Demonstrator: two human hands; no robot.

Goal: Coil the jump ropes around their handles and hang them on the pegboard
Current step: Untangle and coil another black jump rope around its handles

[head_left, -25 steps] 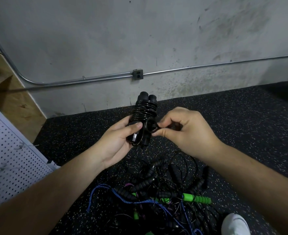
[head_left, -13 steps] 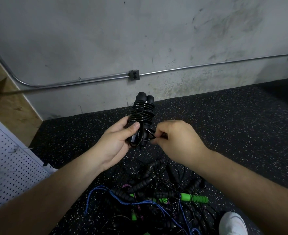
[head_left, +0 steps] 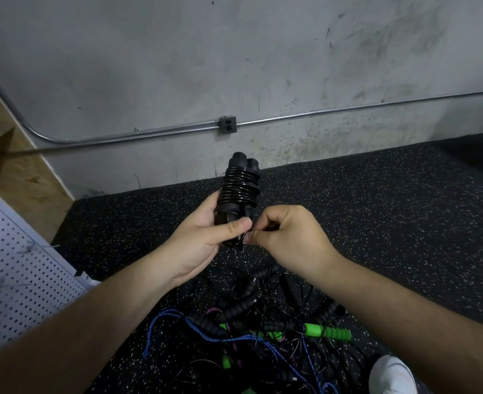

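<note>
My left hand grips a pair of black jump rope handles held upright side by side, with black rope coiled tightly around their upper half. My right hand pinches the thin rope end at the lower part of the handles, right beside my left thumb. Below my hands a tangled pile of jump ropes lies on the floor, with black handles, green handles and a blue cord. The white pegboard lies at the left edge.
The floor is black speckled rubber. A grey concrete wall with a metal conduit and outlet box runs along the back. A wooden surface is at the far left. A white shoe shows at the bottom right.
My right hand has moved down and left, from beside the middle of the handles to their lower end, drawing the rope end close against my left thumb. My left thumb has closed over the handles.
</note>
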